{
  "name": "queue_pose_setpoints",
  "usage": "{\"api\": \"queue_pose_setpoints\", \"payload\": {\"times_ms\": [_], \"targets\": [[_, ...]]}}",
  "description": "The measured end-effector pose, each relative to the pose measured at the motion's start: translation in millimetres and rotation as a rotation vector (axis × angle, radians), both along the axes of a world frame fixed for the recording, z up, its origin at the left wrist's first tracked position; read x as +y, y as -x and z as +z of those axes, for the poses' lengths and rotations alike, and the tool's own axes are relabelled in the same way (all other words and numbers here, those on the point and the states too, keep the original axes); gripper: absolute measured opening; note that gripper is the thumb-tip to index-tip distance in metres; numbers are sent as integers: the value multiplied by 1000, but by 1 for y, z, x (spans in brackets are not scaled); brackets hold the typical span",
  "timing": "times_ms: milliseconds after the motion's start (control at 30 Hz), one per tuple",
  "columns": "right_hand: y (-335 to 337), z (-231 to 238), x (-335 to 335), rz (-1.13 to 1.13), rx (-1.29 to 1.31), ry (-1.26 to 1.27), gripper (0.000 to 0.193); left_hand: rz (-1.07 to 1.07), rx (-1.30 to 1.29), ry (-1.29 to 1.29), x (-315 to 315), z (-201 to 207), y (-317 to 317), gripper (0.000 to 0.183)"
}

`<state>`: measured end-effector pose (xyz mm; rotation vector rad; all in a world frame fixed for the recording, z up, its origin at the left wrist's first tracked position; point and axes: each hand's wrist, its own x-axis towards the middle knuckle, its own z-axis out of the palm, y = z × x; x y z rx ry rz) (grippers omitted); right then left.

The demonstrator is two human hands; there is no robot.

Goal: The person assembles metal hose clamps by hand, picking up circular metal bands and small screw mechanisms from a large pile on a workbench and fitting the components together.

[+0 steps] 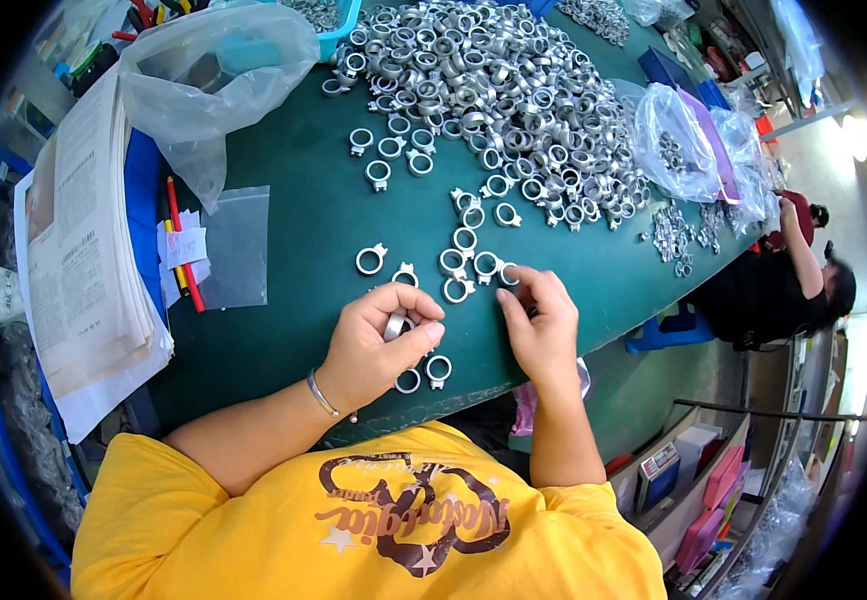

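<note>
My left hand (379,335) is closed around a small silver metal ring (395,326), held between thumb and curled fingers. My right hand (544,325) has its index fingertip at another metal ring (504,273) on the green tabletop, with the thumb just beside it. Just left of those fingertips lies a loose cluster of similar rings (453,262), each with a small lug on its rim. Two more rings (438,372) lie beside my left hand, near the table's front edge. Another ring (370,260) sits beyond that hand.
A large heap of metal rings (484,80) covers the far side of the green table (304,340). Stacked papers (89,230), a red pencil (182,240) and plastic bags (219,75) are on the left. At the right, another person (779,285) is beside a blue stool (669,330).
</note>
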<state>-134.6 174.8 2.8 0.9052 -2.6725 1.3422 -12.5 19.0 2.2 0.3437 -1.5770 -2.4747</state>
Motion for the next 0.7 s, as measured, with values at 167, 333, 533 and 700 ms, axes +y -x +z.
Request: {"api": "queue_pose_setpoints", "payload": {"times_ms": [167,333,533,700], "targets": [[8,-8,6,36,106,-98,10,-7,28,-6,1,-3,0,9],[-12,10,12,85,-887,393,8,-56,-46,84,1,0,-3,10],[-33,5,5,374,-453,393,6,-102,-19,141,3,2,-2,13],[-30,7,-2,482,-97,289,9,-51,71,286,2,-3,-1,11]]}}
